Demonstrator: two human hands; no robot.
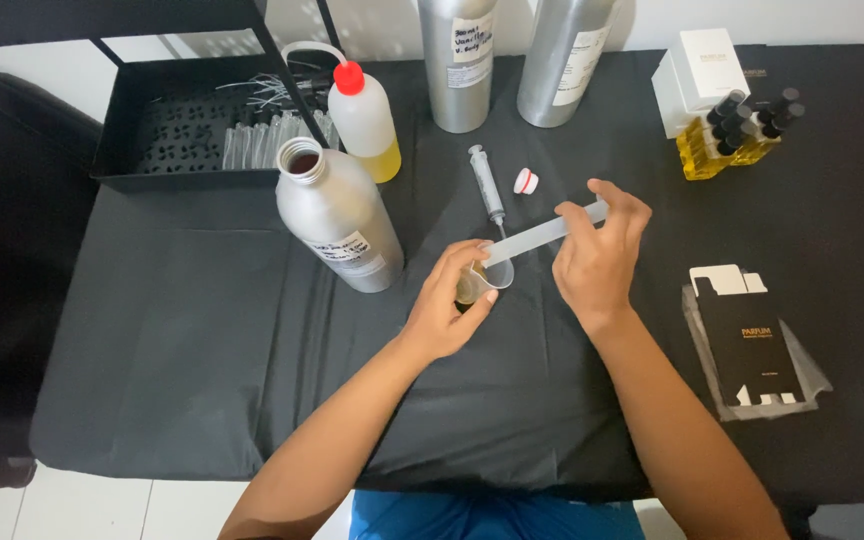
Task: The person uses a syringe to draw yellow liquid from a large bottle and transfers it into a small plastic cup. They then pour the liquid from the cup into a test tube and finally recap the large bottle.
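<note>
Beaker [479, 281], small, clear, amber liquid inside, at table centre, pinched in left hand [449, 305] fingers. Large syringe [542, 237] tip in beaker, gripped by right hand [597, 255]. Open aluminium bottle [337, 215] just left; smaller syringe [487, 186] and red-white cap [525, 181] behind.

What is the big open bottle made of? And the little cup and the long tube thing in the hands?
The open bottle looks like brushed metal, probably aluminium: dull silver-grey with a soft sheen. The small cup in the left hand seems clear plastic, since amber liquid shows through it. The syringe in the right hand looks like cloudy, see-through plastic.
</note>
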